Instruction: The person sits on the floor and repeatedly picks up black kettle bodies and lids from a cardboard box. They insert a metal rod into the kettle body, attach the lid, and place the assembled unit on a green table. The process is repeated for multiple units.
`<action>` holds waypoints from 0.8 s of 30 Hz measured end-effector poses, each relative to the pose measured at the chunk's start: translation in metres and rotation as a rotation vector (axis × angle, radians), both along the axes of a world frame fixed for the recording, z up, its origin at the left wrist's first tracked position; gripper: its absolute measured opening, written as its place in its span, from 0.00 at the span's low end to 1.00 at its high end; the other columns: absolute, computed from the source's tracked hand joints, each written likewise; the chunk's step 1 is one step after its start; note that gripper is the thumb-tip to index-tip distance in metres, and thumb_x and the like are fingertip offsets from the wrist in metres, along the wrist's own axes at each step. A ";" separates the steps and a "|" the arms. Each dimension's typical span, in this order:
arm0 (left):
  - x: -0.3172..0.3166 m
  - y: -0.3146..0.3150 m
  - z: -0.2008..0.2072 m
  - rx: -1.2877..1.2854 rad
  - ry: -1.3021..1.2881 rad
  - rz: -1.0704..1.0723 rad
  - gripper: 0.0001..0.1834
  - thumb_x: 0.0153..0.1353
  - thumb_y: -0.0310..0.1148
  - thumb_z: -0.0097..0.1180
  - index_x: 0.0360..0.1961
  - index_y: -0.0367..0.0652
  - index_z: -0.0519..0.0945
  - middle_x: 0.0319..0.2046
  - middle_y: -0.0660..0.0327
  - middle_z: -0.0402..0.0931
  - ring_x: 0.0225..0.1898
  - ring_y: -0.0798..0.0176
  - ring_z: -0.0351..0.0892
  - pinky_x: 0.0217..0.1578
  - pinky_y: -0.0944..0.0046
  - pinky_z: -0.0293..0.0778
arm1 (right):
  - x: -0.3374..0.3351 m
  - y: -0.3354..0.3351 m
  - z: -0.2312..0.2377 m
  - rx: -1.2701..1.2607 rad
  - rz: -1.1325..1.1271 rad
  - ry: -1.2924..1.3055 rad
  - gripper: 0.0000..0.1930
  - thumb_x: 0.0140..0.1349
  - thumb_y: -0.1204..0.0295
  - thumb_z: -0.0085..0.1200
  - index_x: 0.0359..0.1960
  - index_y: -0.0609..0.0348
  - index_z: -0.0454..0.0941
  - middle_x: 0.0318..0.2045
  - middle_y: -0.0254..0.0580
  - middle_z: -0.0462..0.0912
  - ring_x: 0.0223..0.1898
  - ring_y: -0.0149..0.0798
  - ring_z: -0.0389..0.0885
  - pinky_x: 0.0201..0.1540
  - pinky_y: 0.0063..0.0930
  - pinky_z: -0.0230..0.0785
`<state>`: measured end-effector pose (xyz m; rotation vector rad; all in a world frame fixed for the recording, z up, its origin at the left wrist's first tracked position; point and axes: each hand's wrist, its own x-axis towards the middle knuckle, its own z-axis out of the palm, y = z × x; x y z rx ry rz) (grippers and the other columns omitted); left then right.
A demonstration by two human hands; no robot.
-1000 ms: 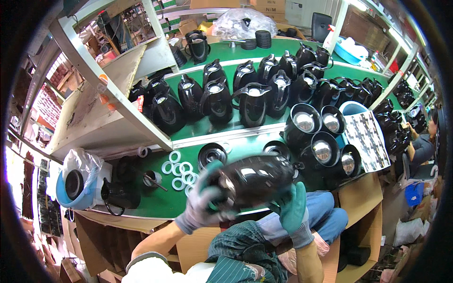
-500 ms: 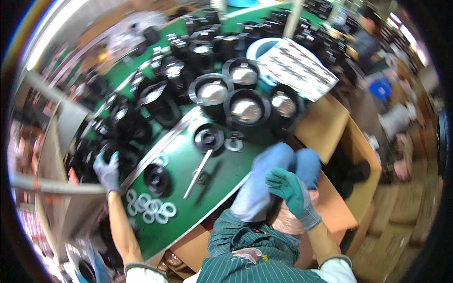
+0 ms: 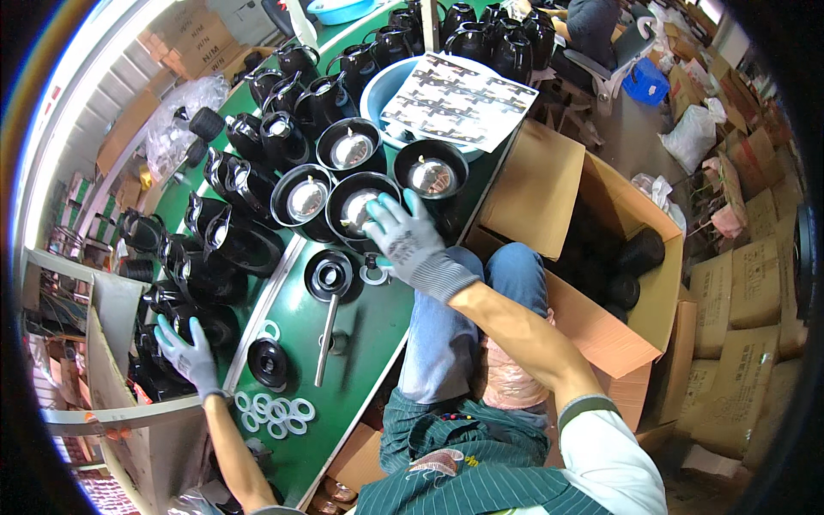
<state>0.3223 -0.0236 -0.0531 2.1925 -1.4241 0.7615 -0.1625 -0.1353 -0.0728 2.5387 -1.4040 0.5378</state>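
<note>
Right hand (image 3: 408, 240) has swung up off the lap, fingers spread over an open black kettle body (image 3: 360, 209), while left hand (image 3: 190, 354), open, stays out among the kettles (image 3: 184, 322) at the counter (image 3: 360, 318) edge.

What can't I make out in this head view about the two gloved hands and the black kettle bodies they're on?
- Right hand lies over an open black kettle body; the glove hides whether the fingers grip its rim.
- Left hand rests among dark kettle bodies; black on black hides what it touches.
- Cardboard box: contents are in shadow.
- White rings: too small to count.
</note>
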 end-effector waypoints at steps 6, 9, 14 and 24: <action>-0.173 0.026 0.045 -0.014 0.264 -0.578 0.32 0.61 0.24 0.58 0.68 0.32 0.70 0.69 0.41 0.66 0.70 0.40 0.66 0.71 0.47 0.62 | -0.005 0.018 -0.011 -0.158 0.068 -0.186 0.14 0.64 0.60 0.56 0.46 0.49 0.86 0.60 0.47 0.79 0.63 0.45 0.74 0.69 0.53 0.59; -0.202 0.037 0.021 0.034 0.632 -0.647 0.33 0.64 0.23 0.57 0.71 0.30 0.66 0.69 0.45 0.67 0.70 0.48 0.68 0.69 0.53 0.64 | -0.038 0.078 0.035 -0.022 0.131 -0.427 0.18 0.58 0.55 0.63 0.46 0.50 0.83 0.67 0.47 0.73 0.67 0.47 0.70 0.70 0.55 0.57; -0.214 0.044 -0.027 0.720 1.265 -0.576 0.30 0.72 0.28 0.54 0.73 0.35 0.64 0.67 0.53 0.71 0.63 0.61 0.73 0.62 0.62 0.69 | -0.126 0.151 0.053 0.129 0.349 -1.107 0.20 0.52 0.56 0.71 0.44 0.48 0.82 0.66 0.54 0.72 0.65 0.59 0.73 0.65 0.58 0.65; -0.349 0.039 -0.062 0.992 1.435 -0.613 0.28 0.70 0.29 0.55 0.70 0.35 0.67 0.63 0.53 0.73 0.60 0.60 0.75 0.60 0.62 0.71 | -0.198 0.245 0.044 0.165 0.089 -1.190 0.19 0.54 0.53 0.71 0.46 0.40 0.82 0.68 0.55 0.70 0.65 0.61 0.75 0.63 0.59 0.73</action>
